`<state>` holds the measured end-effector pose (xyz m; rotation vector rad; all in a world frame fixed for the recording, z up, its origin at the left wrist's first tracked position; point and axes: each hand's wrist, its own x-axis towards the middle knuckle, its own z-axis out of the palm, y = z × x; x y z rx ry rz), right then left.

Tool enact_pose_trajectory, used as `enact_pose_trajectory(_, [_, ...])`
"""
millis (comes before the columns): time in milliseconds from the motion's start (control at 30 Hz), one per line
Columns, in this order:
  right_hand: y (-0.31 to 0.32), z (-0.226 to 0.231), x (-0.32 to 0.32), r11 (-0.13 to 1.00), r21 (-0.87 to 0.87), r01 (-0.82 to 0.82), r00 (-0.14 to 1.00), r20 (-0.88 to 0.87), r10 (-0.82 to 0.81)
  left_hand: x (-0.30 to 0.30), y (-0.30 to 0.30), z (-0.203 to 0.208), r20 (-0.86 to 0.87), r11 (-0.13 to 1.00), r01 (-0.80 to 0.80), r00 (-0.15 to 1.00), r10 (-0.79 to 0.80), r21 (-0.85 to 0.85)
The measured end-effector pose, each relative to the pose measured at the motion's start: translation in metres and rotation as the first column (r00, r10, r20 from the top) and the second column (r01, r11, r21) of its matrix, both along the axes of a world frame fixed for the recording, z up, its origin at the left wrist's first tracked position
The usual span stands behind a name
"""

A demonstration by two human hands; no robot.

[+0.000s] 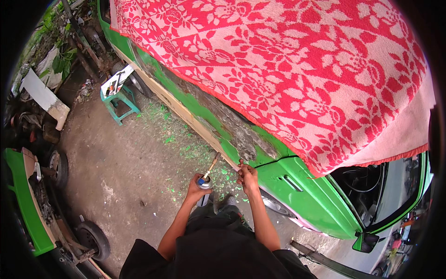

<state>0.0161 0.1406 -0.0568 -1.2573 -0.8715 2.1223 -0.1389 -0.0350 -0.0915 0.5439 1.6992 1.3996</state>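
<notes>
My left hand (197,189) is wrapped round a gas torch (204,184), a canister with a blue valve part and a long metal nozzle. The nozzle points up toward the lower edge of the green car body (204,113). My right hand (248,177) is closed near the car's side, just behind the door. It seems to pinch something small or thin, which I cannot make out. Close by, the side panel has a rough grey-brown bare patch (239,135) along the green paint, with a tan strip (179,109) below it.
A red and pink floral cloth (278,69) drapes over the car. Green flakes (186,149) litter the ground below. A green stool (120,103) bearing tools stands at the upper left. Another green vehicle part (28,200) and loose wheels (93,239) lie to the left.
</notes>
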Motion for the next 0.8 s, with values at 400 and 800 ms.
enact_pose_trajectory(400, [-0.003, 0.012, -0.018, 1.000, -0.013, 0.005, 1.000, 0.005, -0.005, -0.042, 0.003, -0.007, 0.044, 0.999, 0.029, 0.999, -0.031, 0.039])
enact_pose_trajectory(800, [-0.047, 0.031, 0.014, 0.999, 0.012, 0.052, 0.999, 0.000, -0.052, -0.045, 0.010, -0.015, -0.105, 0.978, 0.181, 0.980, -0.170, 0.100])
